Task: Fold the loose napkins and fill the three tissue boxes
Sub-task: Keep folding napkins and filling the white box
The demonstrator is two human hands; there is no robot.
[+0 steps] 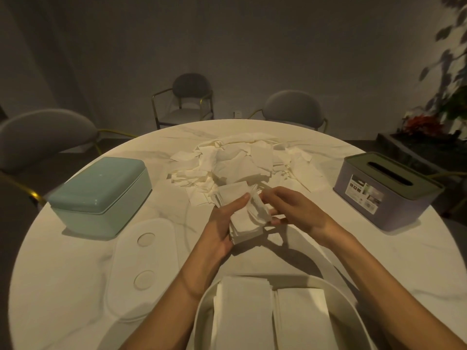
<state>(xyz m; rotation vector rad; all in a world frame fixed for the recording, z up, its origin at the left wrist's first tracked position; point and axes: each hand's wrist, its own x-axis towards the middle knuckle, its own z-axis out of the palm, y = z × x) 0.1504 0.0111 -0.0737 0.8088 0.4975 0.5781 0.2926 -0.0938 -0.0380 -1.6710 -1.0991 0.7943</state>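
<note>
Head | both hands' fingers grip napkin stack [246,218] | purple box [384,192] label unreadable

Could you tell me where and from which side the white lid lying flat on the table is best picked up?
I would take the white lid by its long outer edge, coming from the person's left, fingers hooked under the rim and thumb on top. It lies flat, and its top is broad and smooth with only two shallow round dimples, so the rim is the only real purchase. The open white box crowds its right side.

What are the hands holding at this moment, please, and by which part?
The left hand grips a stack of napkins by its left side; the right hand pinches its right edge.
</note>
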